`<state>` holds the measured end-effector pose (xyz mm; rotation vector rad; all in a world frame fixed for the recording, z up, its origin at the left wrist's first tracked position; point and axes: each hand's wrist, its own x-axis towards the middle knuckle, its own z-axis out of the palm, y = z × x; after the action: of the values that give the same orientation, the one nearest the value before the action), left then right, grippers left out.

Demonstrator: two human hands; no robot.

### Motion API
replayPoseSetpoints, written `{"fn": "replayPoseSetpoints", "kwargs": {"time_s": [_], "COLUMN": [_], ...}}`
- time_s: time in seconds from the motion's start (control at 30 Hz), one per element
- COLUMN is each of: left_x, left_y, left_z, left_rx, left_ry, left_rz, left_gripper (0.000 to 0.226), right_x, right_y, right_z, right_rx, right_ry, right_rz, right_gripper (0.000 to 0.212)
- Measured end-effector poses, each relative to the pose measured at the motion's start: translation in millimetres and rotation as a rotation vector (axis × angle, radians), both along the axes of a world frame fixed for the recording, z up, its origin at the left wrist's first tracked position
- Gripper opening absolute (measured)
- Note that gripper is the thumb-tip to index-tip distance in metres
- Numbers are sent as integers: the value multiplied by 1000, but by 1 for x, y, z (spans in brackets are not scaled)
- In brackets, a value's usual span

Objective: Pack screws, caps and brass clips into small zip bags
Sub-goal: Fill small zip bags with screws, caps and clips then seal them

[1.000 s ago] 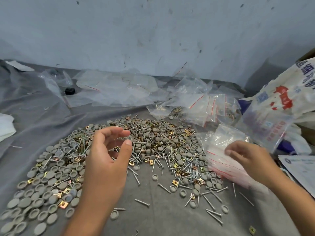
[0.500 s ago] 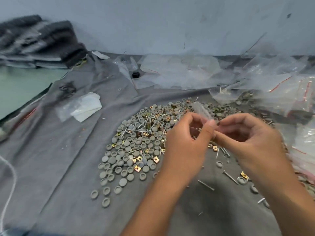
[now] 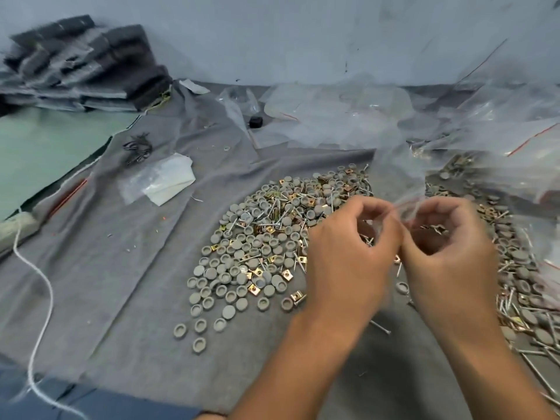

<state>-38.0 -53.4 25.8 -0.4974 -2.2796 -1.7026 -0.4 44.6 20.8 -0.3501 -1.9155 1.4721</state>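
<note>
Pinching the mouth of a small clear zip bag (image 3: 394, 177), the left hand (image 3: 348, 256) and right hand (image 3: 448, 253) meet above the pile, fingers curled on the blurred plastic. Below them grey caps (image 3: 242, 256), brass clips (image 3: 254, 288) and screws (image 3: 380, 326) lie scattered over the grey cloth (image 3: 121, 283).

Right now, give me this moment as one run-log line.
step: opening bag | left hand: pinches bag | right hand: pinches bag | bag: raised over pile, contents unclear | pile: caps, screws, clips loose on cloth
</note>
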Motion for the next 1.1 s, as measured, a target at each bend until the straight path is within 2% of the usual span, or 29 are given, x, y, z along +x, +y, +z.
{"fn": "replayPoseSetpoints", "kwargs": {"time_s": [0.07, 0.2, 0.27, 0.37, 0.4, 0.47, 0.5, 0.57, 0.73, 0.9, 1.1], "left_x": [-4, -15, -19, -26, -29, -35, -37, -39, -39, -37, -37], "left_y": [-5, -23, -33, -53, -62, -80, -89, -104, -113, -112, -117], "left_z": [0, 5, 7, 8, 10, 13, 15, 15, 15, 13, 7], "left_rx": [54, 76, 61, 49, 30, -19, -34, -55, -48, -173, -269], "left_ry": [1, 102, 140, 173, 186, 214, 212, 170, 71, 102, 82], "left_rz": [13, 126, 189, 271, 313, 397, 419, 435, 457, 424, 394], "left_gripper": [4, 17, 20, 21, 24, 33, 37, 37, 22, 32, 45], "right_x": [0, -4, -8, -12, -12, -13, -14, -17, -29, -35, -28], "right_y": [-3, -7, -15, -30, -35, -47, -52, -65, -88, -93, -81], "right_z": [-1, 1, 0, -8, -13, -26, -32, -40, -56, -54, -43], "right_rx": [-28, -262, -290, -141, -25, 352, 532, 715, 874, 914, 894], "right_ry": [-10, -39, -106, -207, -257, -359, -390, -424, -385, -399, -510], "right_rz": [34, 171, 260, 422, 477, 527, 536, 560, 560, 580, 595], "right_gripper": [23, 26, 22, 17, 15, 12, 16, 30, 49, 22, 17]}}
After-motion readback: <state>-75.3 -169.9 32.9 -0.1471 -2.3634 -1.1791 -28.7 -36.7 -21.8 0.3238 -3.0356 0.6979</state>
